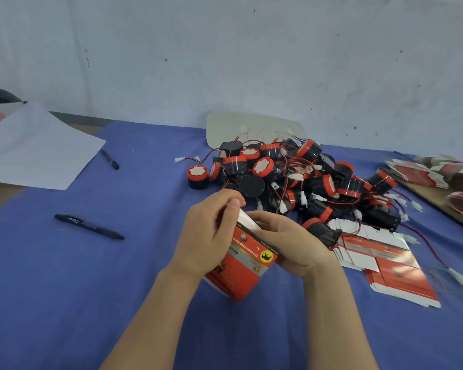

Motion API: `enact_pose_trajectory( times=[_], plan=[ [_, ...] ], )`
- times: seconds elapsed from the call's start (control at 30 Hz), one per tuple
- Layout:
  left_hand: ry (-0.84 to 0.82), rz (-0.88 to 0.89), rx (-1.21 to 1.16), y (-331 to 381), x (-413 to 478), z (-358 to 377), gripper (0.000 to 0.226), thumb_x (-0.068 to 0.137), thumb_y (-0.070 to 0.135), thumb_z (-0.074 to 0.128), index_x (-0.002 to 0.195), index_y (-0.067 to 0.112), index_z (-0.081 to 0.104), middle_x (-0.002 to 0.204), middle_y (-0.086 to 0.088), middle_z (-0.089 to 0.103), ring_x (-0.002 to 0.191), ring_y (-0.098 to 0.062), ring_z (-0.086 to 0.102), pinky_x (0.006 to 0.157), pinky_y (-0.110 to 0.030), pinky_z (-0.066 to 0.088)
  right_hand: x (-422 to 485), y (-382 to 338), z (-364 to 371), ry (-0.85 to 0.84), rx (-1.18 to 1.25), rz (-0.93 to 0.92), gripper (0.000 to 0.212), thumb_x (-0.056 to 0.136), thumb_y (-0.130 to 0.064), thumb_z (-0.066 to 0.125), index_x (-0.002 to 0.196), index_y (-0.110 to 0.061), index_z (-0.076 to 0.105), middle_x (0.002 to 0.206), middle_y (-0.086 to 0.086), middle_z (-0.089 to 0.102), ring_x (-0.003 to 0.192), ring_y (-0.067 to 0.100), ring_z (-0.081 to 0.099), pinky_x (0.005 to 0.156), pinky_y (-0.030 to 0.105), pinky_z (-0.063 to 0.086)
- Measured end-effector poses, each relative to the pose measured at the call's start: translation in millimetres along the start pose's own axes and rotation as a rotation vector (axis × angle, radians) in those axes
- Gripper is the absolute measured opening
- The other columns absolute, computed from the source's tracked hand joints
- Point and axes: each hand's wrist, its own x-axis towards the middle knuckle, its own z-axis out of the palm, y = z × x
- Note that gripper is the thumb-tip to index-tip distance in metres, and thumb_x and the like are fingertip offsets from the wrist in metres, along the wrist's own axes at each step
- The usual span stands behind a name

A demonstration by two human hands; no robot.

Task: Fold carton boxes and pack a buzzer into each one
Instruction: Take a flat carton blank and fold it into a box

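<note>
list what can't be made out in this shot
Head view:
Top of the red carton box: covered by left hand and right hand, contents hidden.
Writing on pale board behind buzzer pile: too faint.
Right edge: carton stacks blurred, cut off.

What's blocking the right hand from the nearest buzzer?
Nothing visible. The right hand and left hand both grip the carton; the nearest buzzer lies uncovered just beside the right hand.
</note>
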Motion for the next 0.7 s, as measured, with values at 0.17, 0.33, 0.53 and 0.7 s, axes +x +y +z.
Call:
enact_pose_trajectory(
  times=[0.17,0.33,0.53,0.7],
  plan=[
    [0.050,-0.018,-0.072,1.1,0.8,-0.1,0.041,0.092,0.045,0.035,0.095,0.016,0.065,0.088,0.013,0.065,0.082,-0.005,0.062,0.068,-0.010,0.044,-0.7,-0.4,2.9,0.054,0.222,-0.040,0.034,0.085,-0.029,0.061,0.110,-0.007,0.067,0.098,0.013,0.069,0.082,0.021,0.067,0.075,0.031,0.056],
    [0.154,0.048,0.038,0.5,-0.4,2.7,0.040,0.094,0.044,0.038,0.104,0.012,0.061,0.099,0.010,0.058,0.095,0.002,0.055,0.079,-0.006,0.041,4.0,-0.8,11.8,0.129,0.450,-0.071,0.029,0.086,-0.027,0.059,0.104,-0.007,0.071,0.096,0.016,0.070,0.083,0.025,0.066,0.085,0.040,0.053],
    [0.190,-0.154,0.008,-7.9,-0.9,9.2,0.042,0.097,0.046,0.043,0.131,0.021,0.052,0.123,0.021,0.052,0.116,0.009,0.046,0.092,0.000,0.032,12.1,0.1,20.5,0.452,0.393,-0.382,0.018,0.093,-0.004,0.052,0.090,-0.010,0.069,0.081,0.004,0.068,0.075,0.016,0.061,0.067,0.029,0.051],
    [0.083,-0.550,-0.380,-9.0,3.6,19.3,0.022,0.102,0.031,0.039,0.110,0.032,0.060,0.115,0.010,0.065,0.111,-0.006,0.058,0.096,-0.021,0.045,19.7,6.5,34.7,0.660,-0.059,-0.586,0.015,0.094,-0.012,0.055,0.103,-0.017,0.066,0.085,-0.007,0.067,0.074,0.008,0.060,0.063,0.022,0.048]
  ],
)
